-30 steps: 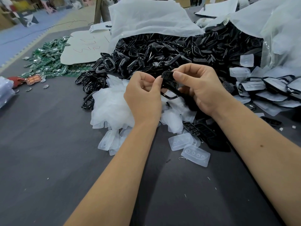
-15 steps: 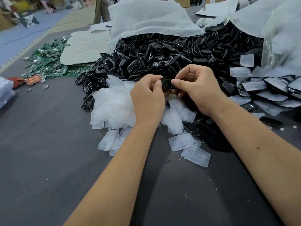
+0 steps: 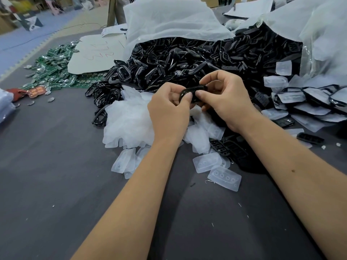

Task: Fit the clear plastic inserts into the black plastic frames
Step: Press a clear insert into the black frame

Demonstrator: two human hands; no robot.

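Both hands work on one black frame (image 3: 193, 92) held above the table (image 3: 56, 166), in front of the big heap. The left hand (image 3: 169, 111) pinches the frame's left end, thumb on the near edge; the right hand (image 3: 225, 98) pinches its right part, thumb pressing the near edge beside the left thumb and fingers curled over the top. Whether a clear insert already sits inside this frame cannot be told: the fingers hide its middle. From the grip, this looks like the pressing-in step on a single piece.

Finished work seems to lie at the right: a stack of frames with pale inserts in them (image 3: 315, 102), overlapping one another near the table's right edge. That stack is small beside what is left. The heap of empty frames (image 3: 187, 61) spills from an open plastic bag (image 3: 169, 21) and runs across most of the far side of the table. Loose inserts (image 3: 129, 119) lie in a pale pile just under the left hand, with more scattered toward the near side, one with four round holes (image 3: 224, 178) lying flat on its own.

So the task appears to be at an early stage: a few dozen pieces at most fitted, and many frames and inserts still apart.
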